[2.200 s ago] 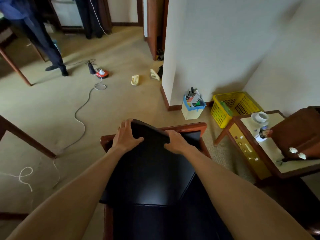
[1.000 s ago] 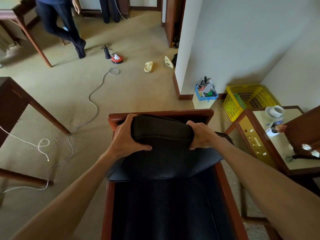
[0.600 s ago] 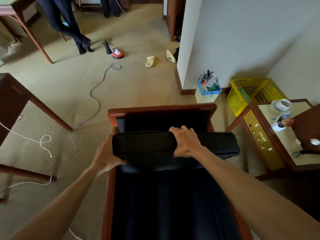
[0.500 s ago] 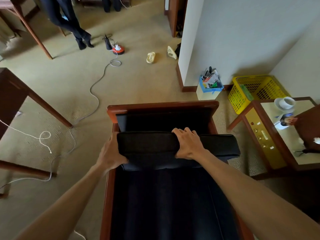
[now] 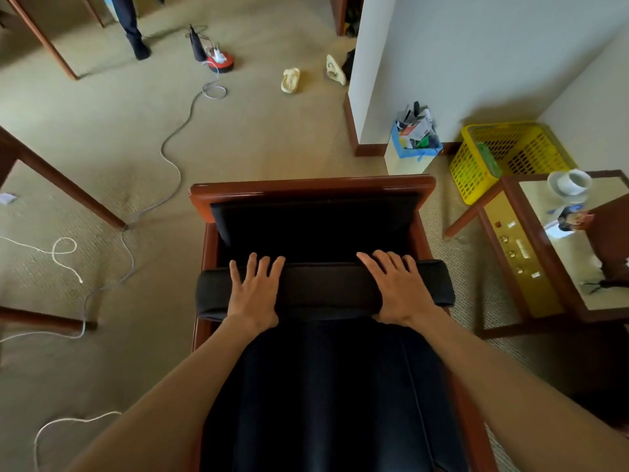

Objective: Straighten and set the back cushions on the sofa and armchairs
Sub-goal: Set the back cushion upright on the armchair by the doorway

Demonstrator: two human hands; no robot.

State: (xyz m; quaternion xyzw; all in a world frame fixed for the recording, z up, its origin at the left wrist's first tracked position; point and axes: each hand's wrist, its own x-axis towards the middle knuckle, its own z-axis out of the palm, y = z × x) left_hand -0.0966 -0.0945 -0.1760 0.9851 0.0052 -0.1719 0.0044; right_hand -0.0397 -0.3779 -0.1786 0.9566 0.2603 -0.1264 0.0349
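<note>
A black back cushion point(image 5: 323, 286) lies crosswise over an armchair with a red-brown wooden frame point(image 5: 311, 186), its ends reaching past both armrests. My left hand point(image 5: 254, 292) lies flat on the cushion's left part, fingers straight and spread. My right hand point(image 5: 396, 287) presses flat on its right part. Behind the cushion the chair's dark padded backrest point(image 5: 313, 223) shows. The black seat cushion point(image 5: 326, 396) runs toward me between my forearms.
To the right stands a side table point(image 5: 531, 253) with a white cup point(image 5: 573, 182). A yellow basket point(image 5: 503, 158) and a small full bin point(image 5: 413, 144) sit by the wall. Cables point(image 5: 170, 158) cross the carpet on the left, near wooden table legs point(image 5: 61, 189). A person's leg point(image 5: 131, 25) shows far back.
My left hand has moved from the cushion's left end onto its top. My right hand has slid further right. The cushion lies lower and more level across the chair.
</note>
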